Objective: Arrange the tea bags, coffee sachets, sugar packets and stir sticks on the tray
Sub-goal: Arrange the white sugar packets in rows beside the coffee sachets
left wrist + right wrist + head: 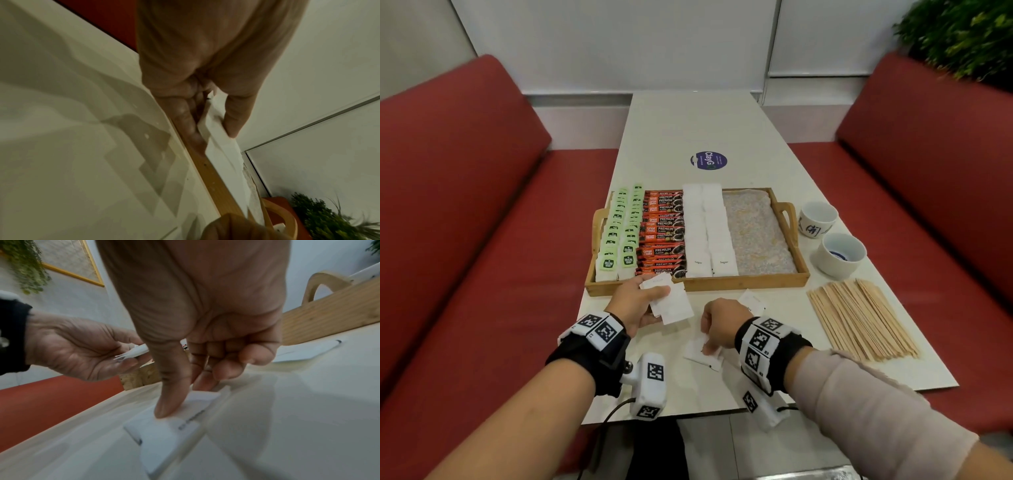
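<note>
on the pale table (722, 120), a wooden tray (739, 282) holds rows of green tea bags (619, 236), orange coffee sachets (662, 233) and white sugar packets (705, 226); its right part lies open. my left hand (635, 303) pinches a fan of flat paper packets (671, 303) by the near rim. my right hand (720, 323), fingers curled, presses thumb and finger on a packet (164, 431) lying near the table's edge. thin wooden sticks (859, 318) lie loose to the right.

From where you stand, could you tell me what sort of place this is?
Probably a café or restaurant booth: red bench seats flank a narrow white table bearing a round sticker, with two teacups nearby.
</note>
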Action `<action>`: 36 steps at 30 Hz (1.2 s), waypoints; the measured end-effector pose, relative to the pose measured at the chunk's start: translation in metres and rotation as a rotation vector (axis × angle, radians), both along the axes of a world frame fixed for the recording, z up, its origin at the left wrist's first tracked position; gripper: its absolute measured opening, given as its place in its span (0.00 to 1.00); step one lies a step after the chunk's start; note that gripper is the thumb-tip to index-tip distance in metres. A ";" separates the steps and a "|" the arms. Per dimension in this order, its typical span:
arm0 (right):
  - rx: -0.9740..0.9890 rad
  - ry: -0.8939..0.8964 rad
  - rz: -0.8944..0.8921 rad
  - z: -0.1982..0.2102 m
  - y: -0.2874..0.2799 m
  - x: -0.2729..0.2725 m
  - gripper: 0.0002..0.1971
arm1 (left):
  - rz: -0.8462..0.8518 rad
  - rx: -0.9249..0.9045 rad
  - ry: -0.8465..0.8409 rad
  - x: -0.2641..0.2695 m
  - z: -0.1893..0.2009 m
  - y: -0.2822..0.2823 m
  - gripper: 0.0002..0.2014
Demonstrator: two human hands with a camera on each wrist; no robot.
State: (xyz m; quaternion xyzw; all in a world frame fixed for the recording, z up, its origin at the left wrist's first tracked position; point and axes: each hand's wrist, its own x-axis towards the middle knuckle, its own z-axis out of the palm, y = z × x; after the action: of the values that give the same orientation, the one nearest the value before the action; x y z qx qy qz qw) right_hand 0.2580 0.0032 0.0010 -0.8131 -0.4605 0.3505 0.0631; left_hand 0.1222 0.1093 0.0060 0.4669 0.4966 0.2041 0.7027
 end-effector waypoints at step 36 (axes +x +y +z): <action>0.358 0.139 -0.409 0.031 0.012 0.042 0.08 | -0.204 -0.183 -0.089 0.032 0.011 -0.016 0.13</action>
State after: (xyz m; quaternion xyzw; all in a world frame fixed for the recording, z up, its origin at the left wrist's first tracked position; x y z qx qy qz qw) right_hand 0.3004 0.0151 0.0323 -0.8390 -0.3359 0.2986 0.3066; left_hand 0.1547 0.0934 0.0170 0.4392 0.4315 0.1060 0.7808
